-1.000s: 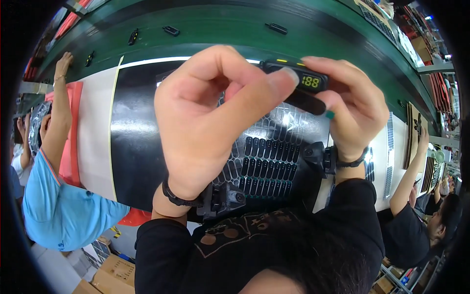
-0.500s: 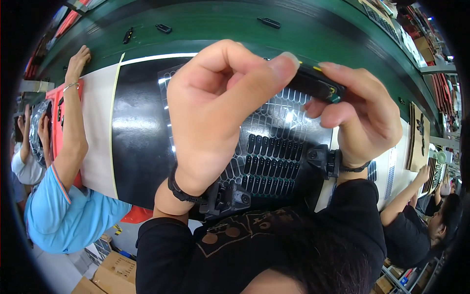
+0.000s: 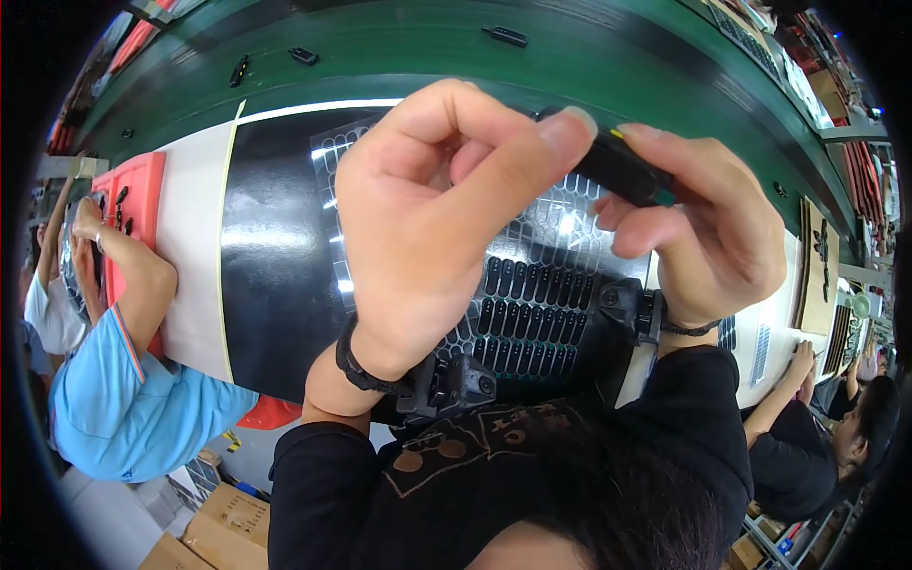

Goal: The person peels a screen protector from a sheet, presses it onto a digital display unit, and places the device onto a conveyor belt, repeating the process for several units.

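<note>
A small black elongated device (image 3: 622, 171) with a yellow mark near its top edge is held up over the work mat. My left hand (image 3: 427, 204) is closed, its thumb pressing on the device's left end; the fingertips behind are partly hidden. My right hand (image 3: 712, 209) grips the right end between its fingers and thumb. Under my hands lies a clear sheet of oval outlines (image 3: 546, 233), several rows of which still carry black oval stickers (image 3: 532, 318). A shiny black mat (image 3: 275, 275) spreads beneath the sheet.
Beyond the table runs a green conveyor belt (image 3: 399, 62) with several black devices (image 3: 505, 36) on it. At the left, a co-worker in a blue shirt (image 3: 142, 399) works beside a red tray (image 3: 142, 190). Another person in black (image 3: 798, 456) is at the right. Cardboard boxes (image 3: 223, 522) stand at lower left.
The device has tilted slightly between my hands, still gripped at both ends. Devices on the belt have shifted left. The blue-shirted co-worker's arm has drawn back from the belt toward the red tray.
</note>
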